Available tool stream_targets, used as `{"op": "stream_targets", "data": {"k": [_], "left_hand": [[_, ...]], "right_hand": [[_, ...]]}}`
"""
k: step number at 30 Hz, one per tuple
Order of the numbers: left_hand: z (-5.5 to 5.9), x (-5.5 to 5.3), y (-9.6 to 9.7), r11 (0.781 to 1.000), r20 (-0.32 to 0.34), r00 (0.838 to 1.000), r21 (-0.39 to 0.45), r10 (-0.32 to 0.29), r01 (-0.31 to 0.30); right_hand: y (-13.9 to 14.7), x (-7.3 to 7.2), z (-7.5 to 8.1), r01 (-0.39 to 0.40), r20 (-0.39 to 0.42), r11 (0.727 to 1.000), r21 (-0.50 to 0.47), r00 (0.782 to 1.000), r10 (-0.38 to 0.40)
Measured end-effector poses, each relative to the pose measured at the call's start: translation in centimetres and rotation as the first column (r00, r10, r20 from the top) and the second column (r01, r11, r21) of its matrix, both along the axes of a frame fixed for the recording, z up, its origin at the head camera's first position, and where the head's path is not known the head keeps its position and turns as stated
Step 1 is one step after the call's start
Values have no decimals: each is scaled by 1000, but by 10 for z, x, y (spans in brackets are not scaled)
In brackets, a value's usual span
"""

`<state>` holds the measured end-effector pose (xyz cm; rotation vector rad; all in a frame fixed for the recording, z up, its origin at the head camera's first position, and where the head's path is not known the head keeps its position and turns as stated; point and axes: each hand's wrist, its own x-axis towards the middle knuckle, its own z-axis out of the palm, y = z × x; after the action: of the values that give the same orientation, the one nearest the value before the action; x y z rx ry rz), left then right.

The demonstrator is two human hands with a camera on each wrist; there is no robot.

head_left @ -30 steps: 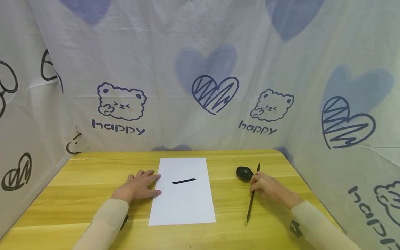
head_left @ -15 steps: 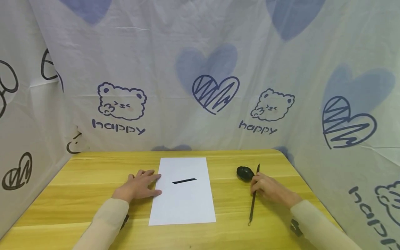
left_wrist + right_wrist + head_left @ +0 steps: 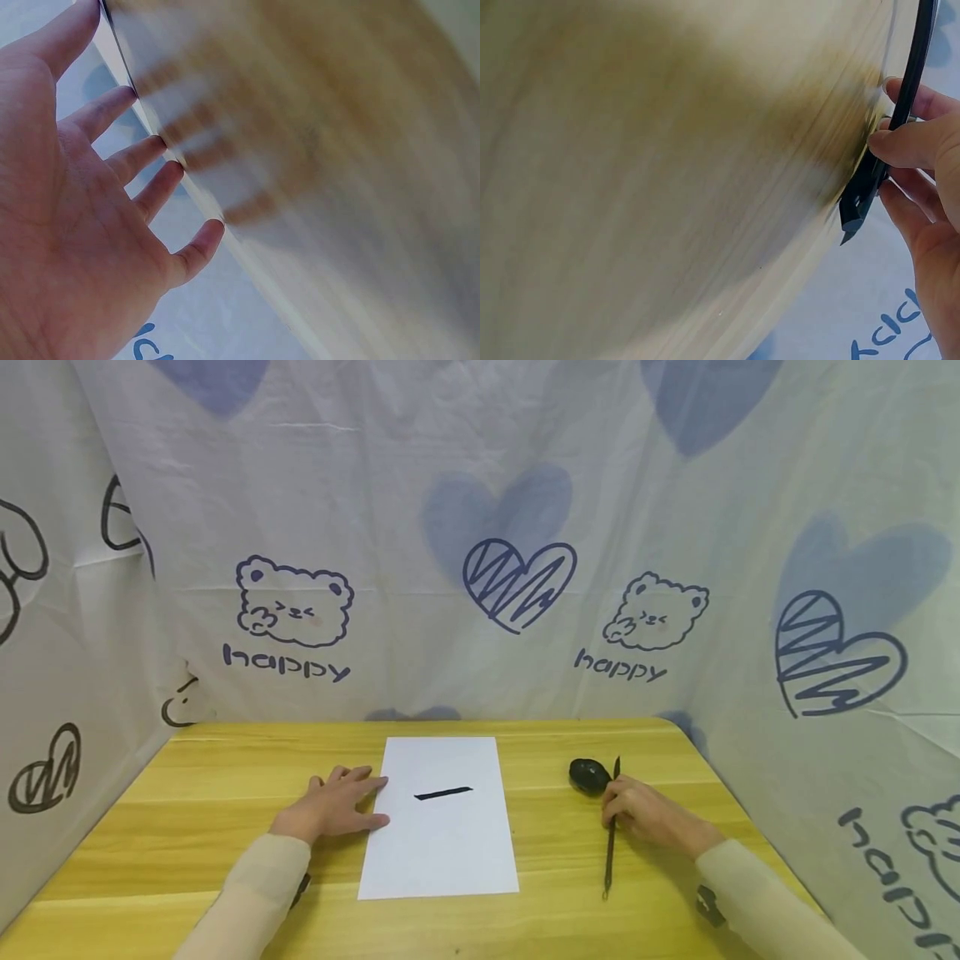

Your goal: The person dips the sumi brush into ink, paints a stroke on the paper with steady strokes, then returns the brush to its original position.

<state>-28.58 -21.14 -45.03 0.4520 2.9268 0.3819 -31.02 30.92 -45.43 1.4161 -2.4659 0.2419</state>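
Observation:
A white sheet of paper (image 3: 442,852) lies on the table with one thick black stroke (image 3: 443,793) across its upper half. My left hand (image 3: 330,808) rests at the sheet's left edge, thumb and index fingertip on the paper. In the left wrist view its fingers (image 3: 196,251) are spread, tips on the tabletop. My right hand (image 3: 643,812) pinches a dark writing brush (image 3: 609,864) about its upper half, the tip pointing away from me. Beside that hand sits a small glossy black ink dish (image 3: 588,776), partly hidden by fingers and brush in the right wrist view.
The yellow wood-grain table (image 3: 551,935) runs back to a white curtain (image 3: 405,635) with hearts and bear drawings. More of this cloth hangs at both sides. A dark wrist device (image 3: 710,907) shows under the right sleeve.
The brush has turned in my right hand: its looped end has swung right and its tip slightly left and nearer to me. My left hand and the paper stay in place.

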Motion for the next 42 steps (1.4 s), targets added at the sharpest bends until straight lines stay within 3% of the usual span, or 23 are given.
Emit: {"op": "stream_targets", "data": {"k": [17,22,26,31,35,42], "left_hand": [[1,-1,1,1000,-1,1000,5,-3,3],[0,-1,1,1000,-2,1000,2,-2,2],[1,-1,1,1000,-6,1000,0,-4,4],[1,-1,1,1000,-6,1000,0,-6,6],[0,-1,1,1000,-5,1000,-5,-7,7],[0,-2,1,1000,-11,1000,-12,-15,15]], "right_hand": [[-1,1,-3,5,17,999,-33,1000,-5],[-4,2,1,6,38,1000,-29,999,-4],[-10,2,9,50,57,999,-13,997,-49],[-24,0,24,102,83,995,3,991,-101],[-41,0,32,91,82,996,-8,993,-90],[-76,1,31,90,54,989,-117,995,-84]]}}
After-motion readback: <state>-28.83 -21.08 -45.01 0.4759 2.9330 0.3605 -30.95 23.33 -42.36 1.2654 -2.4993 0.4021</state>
